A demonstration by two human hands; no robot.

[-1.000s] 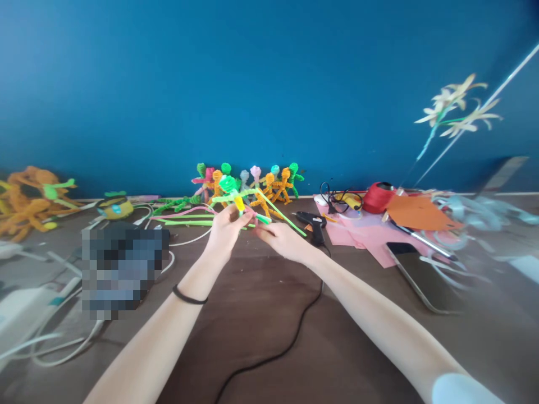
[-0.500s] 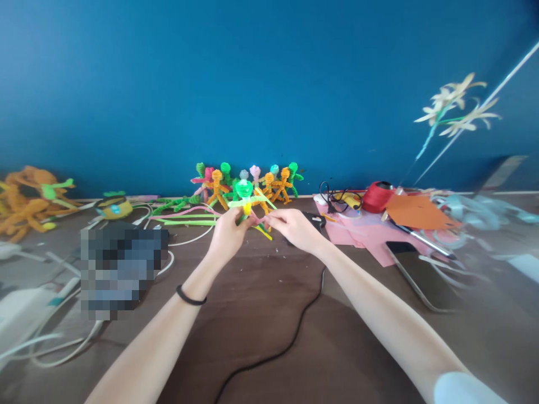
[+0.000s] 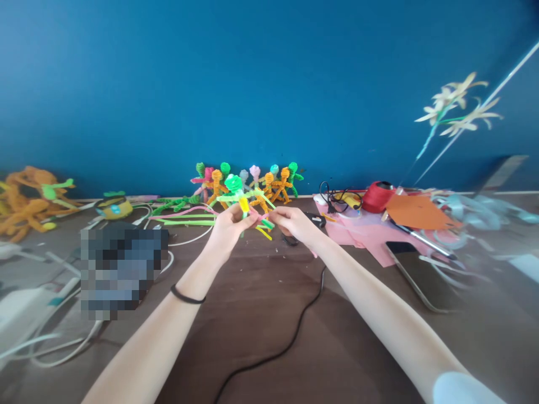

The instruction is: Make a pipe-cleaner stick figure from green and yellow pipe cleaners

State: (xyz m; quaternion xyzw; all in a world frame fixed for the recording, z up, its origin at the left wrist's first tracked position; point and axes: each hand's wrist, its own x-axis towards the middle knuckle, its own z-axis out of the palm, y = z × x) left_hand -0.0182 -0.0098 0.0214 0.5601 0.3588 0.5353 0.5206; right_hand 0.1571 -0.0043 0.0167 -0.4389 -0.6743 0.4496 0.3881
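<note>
My left hand is closed around a small pipe-cleaner figure with a green head, light green arms and a yellow piece on its body. The head leans to the left. A pink pipe cleaner crosses the figure's lower part, between my hands. My right hand pinches this pink strand just right of the figure; a pink tip shows below that wrist. My fingers partly cover the lower body. Behind the hands, several finished pipe-cleaner figures in orange, green and pink stand against the blue wall.
Loose green pipe cleaners lie left of my hands. A black cable runs along the brown table. To the right are pink paper, a red spool, orange paper and a phone. White cables lie left.
The figure has tilted, its green head moving left and slightly up. More of the yellow piece and the pink strand shows between my hands. A pink tip now appears below my right wrist.
</note>
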